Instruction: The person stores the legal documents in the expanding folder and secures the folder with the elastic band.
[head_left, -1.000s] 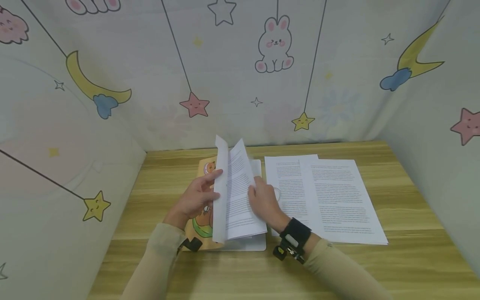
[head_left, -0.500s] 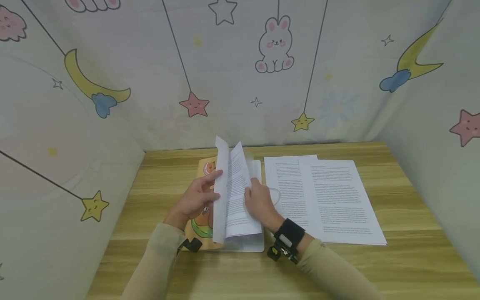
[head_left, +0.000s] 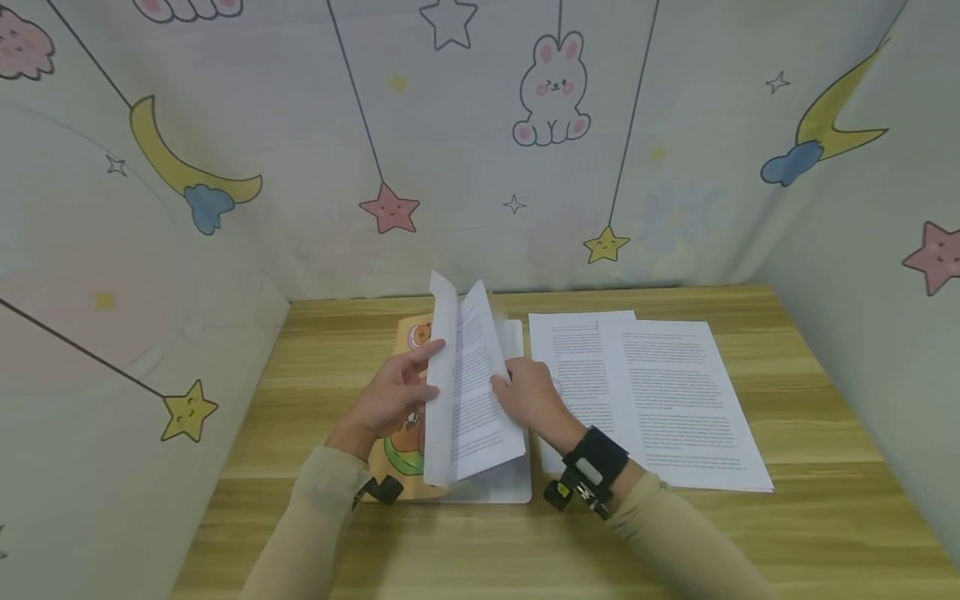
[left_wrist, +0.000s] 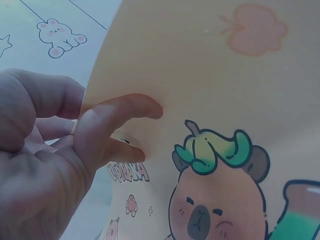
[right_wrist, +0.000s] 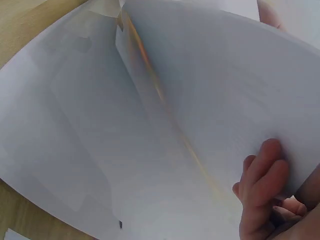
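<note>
In the head view, a folder with an orange cartoon capybara cover (head_left: 405,467) lies partly opened in front of me. My left hand (head_left: 388,396) holds its raised front cover by the edge, fingers on one face and thumb on the other. The left wrist view shows the capybara drawing (left_wrist: 217,195) up close. My right hand (head_left: 534,400) pinches the right edge of the printed sheets (head_left: 477,400), which stand tilted inside the folder. In the right wrist view, the fingers (right_wrist: 270,175) curl at the blank back of a sheet (right_wrist: 220,90), above the folder's whitish inside (right_wrist: 90,130).
To the right, overlapping printed pages (head_left: 686,408) lie flat on the wooden table (head_left: 810,517). A small white loop (head_left: 557,386) shows beside my right hand. Fabric walls (head_left: 480,167) with cartoon prints rise behind and at both sides.
My right hand shifts slightly left with the sheets, then back right; their lower right corner is now higher. The left hand and the cover stay in place.
</note>
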